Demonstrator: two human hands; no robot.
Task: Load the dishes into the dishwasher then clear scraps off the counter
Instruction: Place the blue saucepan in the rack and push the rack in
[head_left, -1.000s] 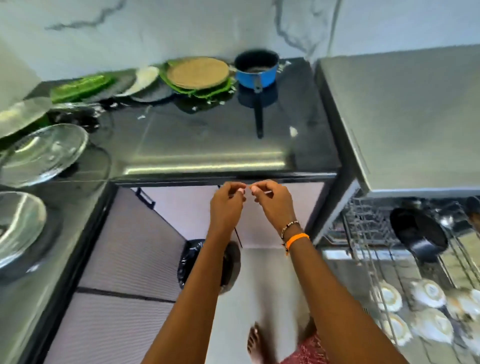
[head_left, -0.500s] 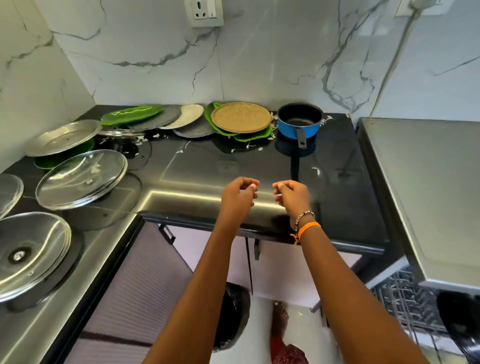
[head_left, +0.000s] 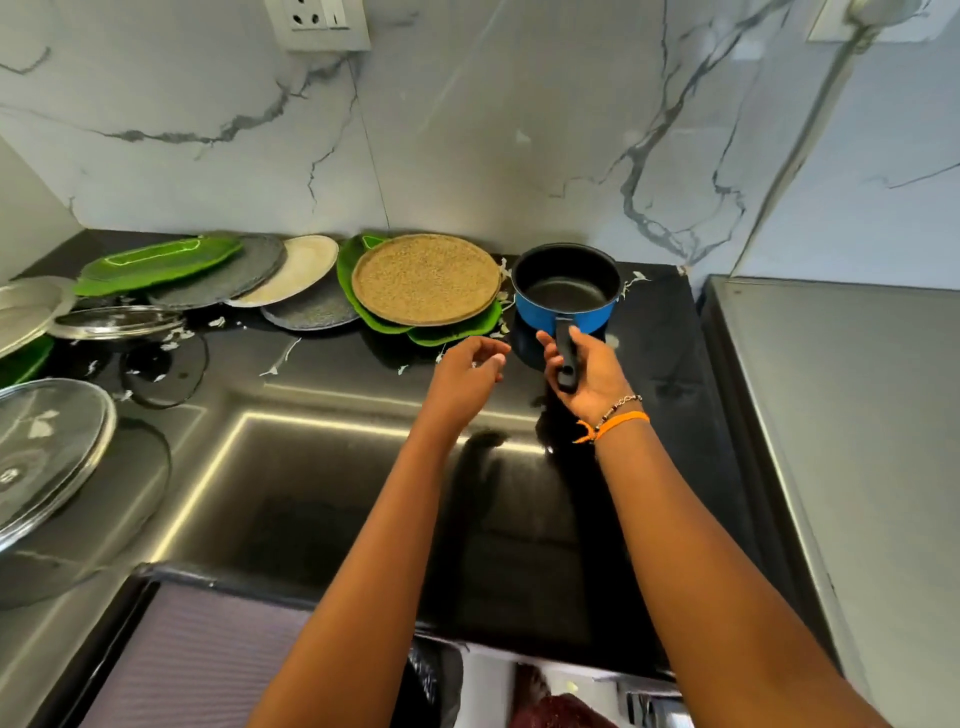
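- Blue, black-lined metal saucepan sits right of centre on my black counter.
- My right hand cups its black handle, fingers wrapping underneath.
- My left hand hovers beside, loosely curled, holding nothing.

A: Which colours mark the cookware?
B: The saucepan is blue outside and black inside, with a black handle. The round mat is speckled tan; beneath it lies a bright green leaf-shaped plate.

A: And the surfaces?
B: The desk is glossy black, strewn with white scraps. The wall is white marble with grey veins.

A: The remaining plates?
B: One green, one mottled grey, one cream. The wristband is orange.
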